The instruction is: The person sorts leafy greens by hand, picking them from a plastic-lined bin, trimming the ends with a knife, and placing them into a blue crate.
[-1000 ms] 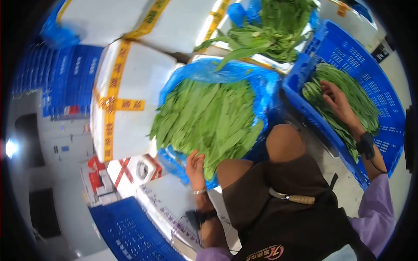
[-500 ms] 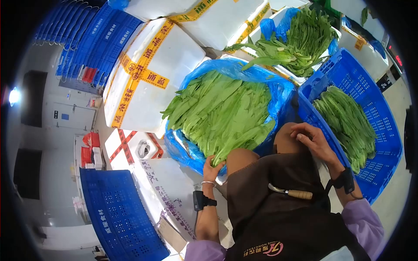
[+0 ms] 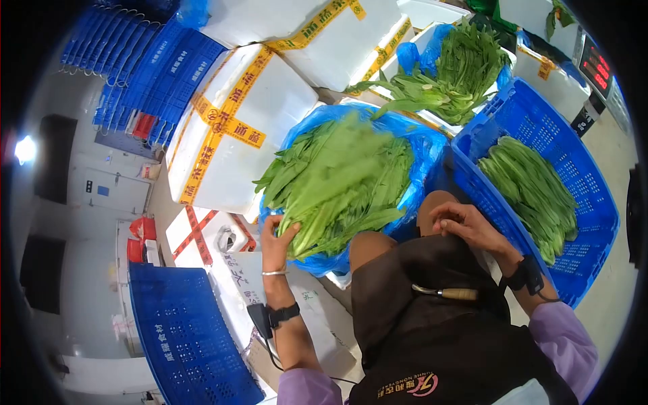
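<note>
Two containers lie ahead: the blue-lined box (image 3: 422, 145), and the blue crate (image 3: 592, 199) to its right. The left hand (image 3: 277, 239) is clamped on the stem end of a leafy bunch (image 3: 327, 185) over the box, leaves slanting away up-right; the right hand (image 3: 466, 226) rests empty on the knee (image 3: 432, 202), nearer the crate.
</note>
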